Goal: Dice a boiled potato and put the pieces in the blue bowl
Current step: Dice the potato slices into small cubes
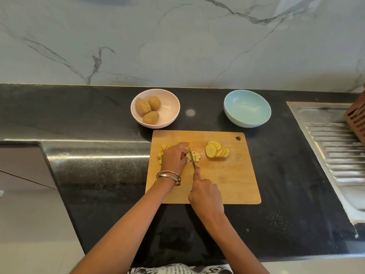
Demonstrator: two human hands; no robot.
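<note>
**Dicing under way, blue bowl not yet filled**

The person is working midway through the cutting. On the cutting board (227,184), the right hand (206,196) is gripping the knife (192,158), forefinger lying along its back, and the blade is standing in a small bunch of potato strips (195,156). The left hand (173,157) is curling its fingers over the same bunch, its grip steadying the strips beside the blade. A little heap of diced pieces (162,152) is lying at the board's left edge, partly hidden by that hand. To the right, a fan of round slices (216,151) is waiting uncut. The blue bowl (246,108) is sitting on the table beyond the board, holding nothing as far as can be seen. Three whole potatoes (148,108) are resting in the pink bowl (169,103). By my judgement, the slices need cutting and every piece needs moving across.
</note>
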